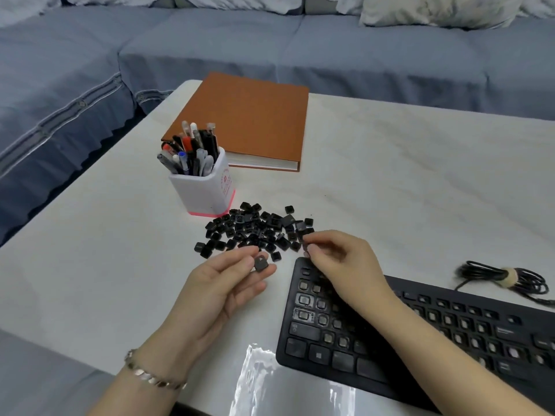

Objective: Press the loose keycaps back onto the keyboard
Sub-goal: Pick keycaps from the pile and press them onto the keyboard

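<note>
Just beside the keyboard (303,349), off its far left corner, the left hand (228,283) lies palm up and pinches one keycap (260,263) between thumb and fingertips. The right hand (339,262) curls its fingers at the near edge of the pile (255,229), perhaps pinching another cap; blur leaves that unsure. To do this well, turn the cap legend-up, match it to its bare socket, seat it square and press straight down; a tilted cap may jam. The caps look small, hard, matte black, hollow underneath. Many sockets stand uncovered. Beyond sit a white pen cup (207,187), an orange binder (249,121) and a coiled cable (504,277) on the pale table (390,181).
</note>
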A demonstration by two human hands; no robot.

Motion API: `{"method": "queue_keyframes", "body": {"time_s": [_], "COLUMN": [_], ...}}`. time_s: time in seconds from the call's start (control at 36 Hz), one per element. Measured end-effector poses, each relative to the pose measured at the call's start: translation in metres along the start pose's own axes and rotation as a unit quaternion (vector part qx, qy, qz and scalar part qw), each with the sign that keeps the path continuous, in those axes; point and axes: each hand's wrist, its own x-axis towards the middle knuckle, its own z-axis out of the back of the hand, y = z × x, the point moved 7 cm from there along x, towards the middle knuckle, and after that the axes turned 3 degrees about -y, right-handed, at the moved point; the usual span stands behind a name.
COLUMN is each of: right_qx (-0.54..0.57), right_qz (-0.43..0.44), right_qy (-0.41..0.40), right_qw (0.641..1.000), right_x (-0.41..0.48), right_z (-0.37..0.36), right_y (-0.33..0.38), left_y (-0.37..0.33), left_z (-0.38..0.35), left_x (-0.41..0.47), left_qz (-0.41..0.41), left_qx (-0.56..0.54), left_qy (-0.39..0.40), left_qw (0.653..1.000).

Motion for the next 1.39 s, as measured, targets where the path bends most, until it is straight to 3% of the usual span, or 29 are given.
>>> {"method": "queue_keyframes", "body": {"time_s": [0.06, 0.14, 0.19, 0.28, 0.75, 0.86, 1.0, 1.11, 1.28, 1.39], "right_qx": [0.132, 0.336, 0.384, 0.398, 0.34, 0.254, 0.185, 0.07, 0.021, -0.045], "right_qz": [-0.067, -0.181, -0.206, -0.203, -0.177, -0.177, -0.176, -0.145, -0.14, -0.116], "right_qy": [0.011, 0.027, 0.029, 0.034, -0.002, -0.048, -0.13, -0.184, -0.223, -0.207], "right_qw": [0.989, 0.924, 0.9, 0.894, 0.923, 0.95, 0.958, 0.97, 0.965, 0.97], "right_x": [-0.01, -0.027, -0.036, -0.046, -0.08, -0.093, -0.114, -0.13, -0.14, -0.136], "right_z": [0.008, 0.014, 0.02, 0.031, 0.087, 0.112, 0.156, 0.197, 0.226, 0.222], "right_y": [-0.004, -0.009, -0.009, -0.007, -0.024, -0.037, -0.061, -0.068, -0.077, -0.073], "left_y": [0.003, 0.01, 0.014, 0.021, 0.061, 0.076, 0.085, 0.091, 0.098, 0.1], "left_z": [-0.003, -0.008, -0.011, -0.016, -0.06, -0.075, -0.089, -0.094, -0.101, -0.106], "left_x": [-0.001, -0.002, -0.004, -0.007, -0.024, -0.029, -0.033, -0.037, -0.042, -0.044], "left_qz": [-0.002, 0.004, 0.007, 0.017, 0.07, 0.076, 0.046, 0.031, 0.016, 0.006], "left_qx": [0.008, 0.007, 0.005, 0.007, 0.031, 0.071, 0.121, 0.153, 0.211, 0.236], "left_qy": [0.003, 0.006, 0.002, 0.0, -0.008, 0.009, 0.016, 0.02, 0.022, 0.028], "left_qw": [1.0, 1.0, 1.0, 1.0, 0.997, 0.995, 0.991, 0.988, 0.977, 0.971]}}
